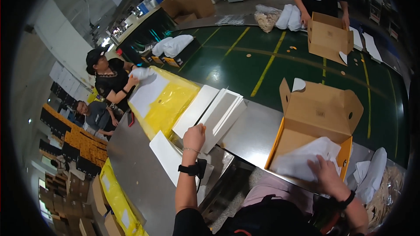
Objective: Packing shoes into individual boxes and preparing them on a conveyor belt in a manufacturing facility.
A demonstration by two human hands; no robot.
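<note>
The left hand [194,136] reaches forward to a stack of white sheets [218,109] on the steel worktop [131,161], fingers curled on the edge of one sheet. The right hand [324,170] lies flat and open on white paper [306,157] inside an open cardboard box [319,113] at the worktop's near edge. Left of the stack lies a yellow bag [168,102]. Across the green belt [271,61] another person holds a second box [328,37]
</note>
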